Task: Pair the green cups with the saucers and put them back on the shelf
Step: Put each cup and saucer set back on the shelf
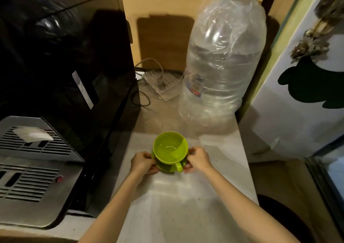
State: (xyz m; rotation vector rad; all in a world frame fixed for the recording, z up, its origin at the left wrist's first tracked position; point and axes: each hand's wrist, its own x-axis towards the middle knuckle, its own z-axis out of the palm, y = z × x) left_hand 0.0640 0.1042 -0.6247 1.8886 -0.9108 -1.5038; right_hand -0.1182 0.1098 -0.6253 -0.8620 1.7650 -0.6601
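Pinching the saucer (160, 166) rim with the left hand (143, 162), fingers curled under its edge; carrying the green cup (169, 147) upright on it, handle facing the camera, above the pale counter (178, 201); gripping the opposite rim with the right hand (197, 159).

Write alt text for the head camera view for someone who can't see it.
Two bare hands, left hand and right hand, grip a green saucer carrying an upright, empty green cup over a pale counter. A big clear water bottle stands behind; a black coffee machine sits left.
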